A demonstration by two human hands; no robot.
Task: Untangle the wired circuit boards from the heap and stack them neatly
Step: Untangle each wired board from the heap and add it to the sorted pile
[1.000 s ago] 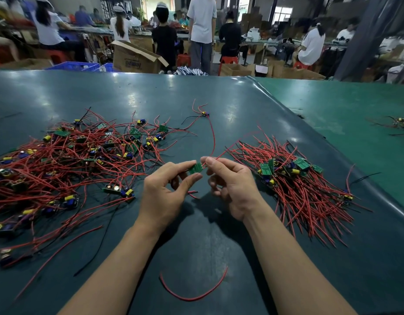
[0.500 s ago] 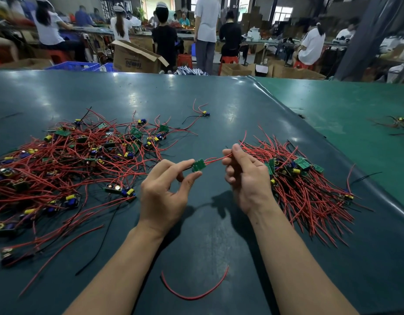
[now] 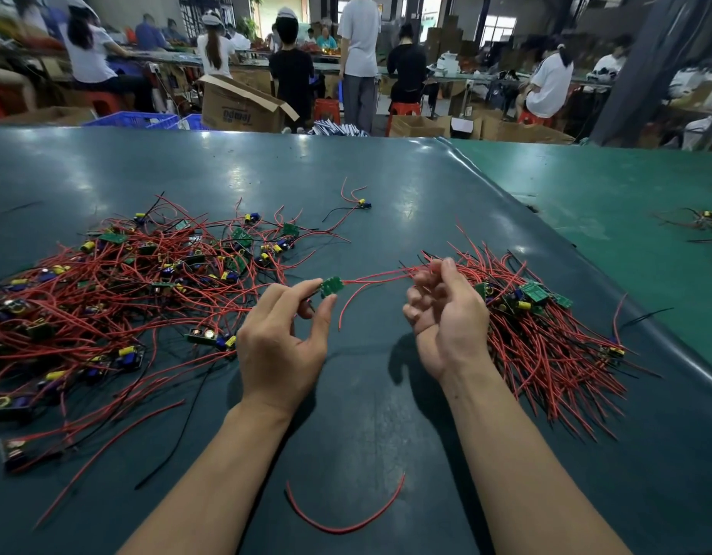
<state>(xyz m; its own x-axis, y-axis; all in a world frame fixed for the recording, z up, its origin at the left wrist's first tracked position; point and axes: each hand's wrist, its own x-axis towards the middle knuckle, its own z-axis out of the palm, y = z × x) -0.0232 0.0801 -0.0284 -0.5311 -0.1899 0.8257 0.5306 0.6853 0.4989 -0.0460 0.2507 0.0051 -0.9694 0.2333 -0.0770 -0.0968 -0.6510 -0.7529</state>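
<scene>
Pinching a green circuit board [image 3: 332, 286], the left hand [image 3: 284, 338] grips while the right hand [image 3: 446, 314] clasps its red wires [image 3: 376, 277].

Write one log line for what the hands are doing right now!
left hand: pinches small green circuit board | right hand: holds its red wires taut | tangled heap: left | neat stack: right

Background on my feed: open cardboard box [image 3: 242, 108] stood past the dark green bench [image 3: 266, 170], blue crates [image 3: 136, 120] to its left, red stools [image 3: 402, 110] beyond. Workers [image 3: 292, 74] stood and sat at far benches.
</scene>
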